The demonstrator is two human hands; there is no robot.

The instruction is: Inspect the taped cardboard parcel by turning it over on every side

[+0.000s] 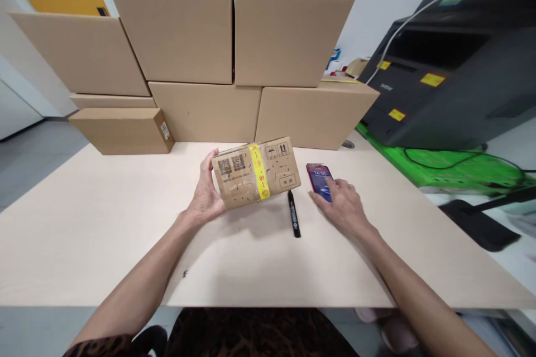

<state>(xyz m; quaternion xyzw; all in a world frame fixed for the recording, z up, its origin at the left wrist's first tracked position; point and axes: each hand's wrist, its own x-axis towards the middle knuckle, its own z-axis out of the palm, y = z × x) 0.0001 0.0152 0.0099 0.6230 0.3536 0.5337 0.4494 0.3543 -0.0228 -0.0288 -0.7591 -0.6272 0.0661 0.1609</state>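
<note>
My left hand point(206, 192) grips the left end of a small cardboard parcel point(256, 173) with a yellow tape strip and printed codes, holding it tilted above the table. My right hand point(341, 206) lies flat on the table, fingers stretched out, its fingertips touching a phone point(319, 178) with a lit screen and a red case. A black marker pen point(293, 213) lies on the table between the parcel and my right hand.
Several large plain cardboard boxes point(209, 56) are stacked along the far edge of the pale wooden table point(104, 234). A dark printer point(452, 67) stands at the right on a green mat point(439, 170), with cables trailing.
</note>
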